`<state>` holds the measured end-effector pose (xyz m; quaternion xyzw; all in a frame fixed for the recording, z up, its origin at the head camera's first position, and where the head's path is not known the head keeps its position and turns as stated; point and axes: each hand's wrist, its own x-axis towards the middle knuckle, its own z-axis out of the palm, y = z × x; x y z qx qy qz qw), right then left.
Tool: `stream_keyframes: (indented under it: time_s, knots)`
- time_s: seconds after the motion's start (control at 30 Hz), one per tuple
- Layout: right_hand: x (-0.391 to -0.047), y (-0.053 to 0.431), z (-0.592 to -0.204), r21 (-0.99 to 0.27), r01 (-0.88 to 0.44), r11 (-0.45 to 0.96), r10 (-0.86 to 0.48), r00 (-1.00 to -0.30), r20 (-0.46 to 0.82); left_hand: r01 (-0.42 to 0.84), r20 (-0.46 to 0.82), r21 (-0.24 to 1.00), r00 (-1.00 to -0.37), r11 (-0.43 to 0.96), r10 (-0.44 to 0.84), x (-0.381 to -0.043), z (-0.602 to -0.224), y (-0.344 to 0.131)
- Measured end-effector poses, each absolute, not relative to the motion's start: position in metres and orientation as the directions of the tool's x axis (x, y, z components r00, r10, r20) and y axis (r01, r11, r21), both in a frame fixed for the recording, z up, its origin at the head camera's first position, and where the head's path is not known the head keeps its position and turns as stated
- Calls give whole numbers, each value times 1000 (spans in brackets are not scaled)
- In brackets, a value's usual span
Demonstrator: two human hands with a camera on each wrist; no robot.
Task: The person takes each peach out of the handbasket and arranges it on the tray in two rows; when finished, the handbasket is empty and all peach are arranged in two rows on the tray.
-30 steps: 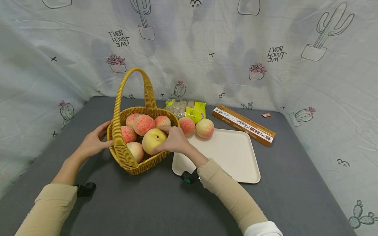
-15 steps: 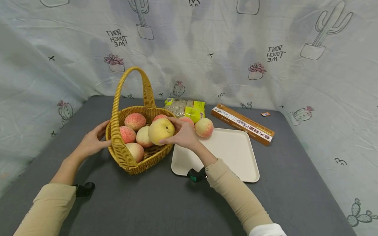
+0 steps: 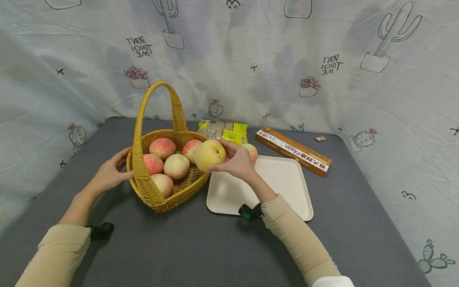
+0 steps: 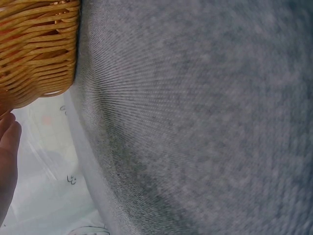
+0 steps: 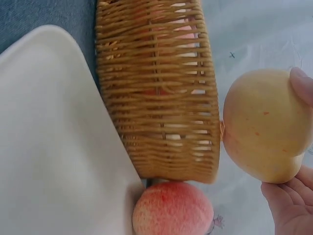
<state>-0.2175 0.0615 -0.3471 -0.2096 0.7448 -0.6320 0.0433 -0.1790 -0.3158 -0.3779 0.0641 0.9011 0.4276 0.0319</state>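
Note:
A yellow peach (image 3: 209, 155) is held by its side between the thumb and fingers of my right hand (image 3: 238, 161), over the right rim of the wicker basket (image 3: 191, 187). In the right wrist view this peach (image 5: 266, 125) appears just past the basket's rim. Several pink and pale peaches (image 3: 176, 166) lie inside the basket. My left hand (image 3: 111, 171) grips the basket's left end, fingers at the far side and thumb near the handle's foot. The left wrist view catches only part of those fingers (image 4: 9, 142), right at the woven rim (image 4: 36, 90).
A white tray (image 3: 276, 183) lies right of the basket. On its far left corner, a pale pink peach (image 3: 252, 153) shows beside another mostly behind my right hand. Behind stand a yellow-green packet (image 3: 224, 130) and a brown pasta box (image 3: 292, 150); a small orange sachet (image 3: 320, 138) lies farther right.
My right hand has lifted the yellow peach from among the others and carried it right, uncovering a pale peach in the basket. The left hand stays at the basket.

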Motion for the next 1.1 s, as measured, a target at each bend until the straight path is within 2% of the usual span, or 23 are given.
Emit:
stream_keyframes:
  time_s: [0.37, 1.1]
  knots:
    - [-217, 84, -350, -944, -295, 151, -329, -915, 233, 97, 9, 770, -990, 631, 141, -181, -380, -317]
    - [-225, 127, -357, -950, -250, 187, -222, -953, 207, 102, 5, 766, -988, 635, 153, -183, -381, -318]
